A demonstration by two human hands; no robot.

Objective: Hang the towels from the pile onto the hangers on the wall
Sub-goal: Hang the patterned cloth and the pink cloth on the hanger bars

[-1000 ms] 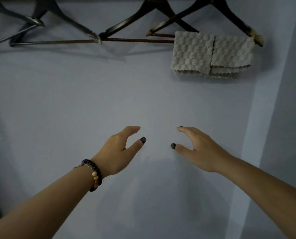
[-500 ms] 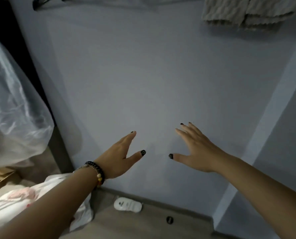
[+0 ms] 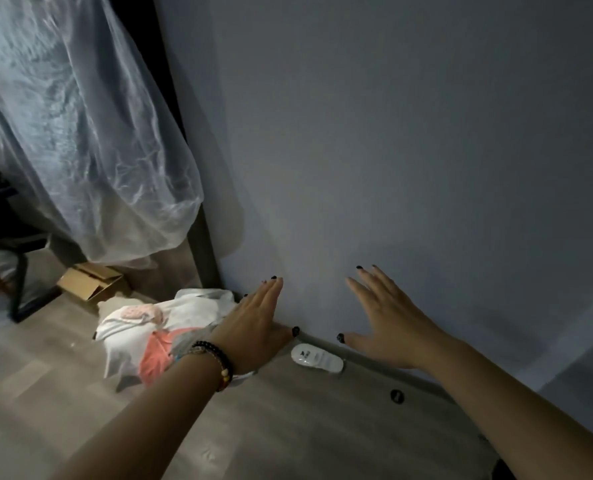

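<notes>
Head view, the only one. Left hand stretched forward, fingers straight and together, thumb out to the side, holding nothing. Right hand level with it and apart from it, fingers spread and straight, likewise holding nothing. Both raised in front of the wall, with no visible contact.

Below and to the left of the left hand, partly hidden behind its wrist: the pile of towels on the floor, white cloth with a pink piece on top and an orange one lower down. Hard to tell where one towel ends and the next begins. No hangers visible anywhere.

Between the two hands and lower, against the baseboard: a small white device. Further right, beneath the right forearm, a small dark round thing on the floor. Beyond the pile, up and left of the left hand: an open cardboard box and a large sheet of clear plastic draped over something.

Likely risks from here: grabbing several tangled towels at once, since the layers overlap and the light is dim; dragging the rest of the pile across the floor; knocking the white device while reaching low with the right hand; snagging the beaded bracelet in loose cloth.
</notes>
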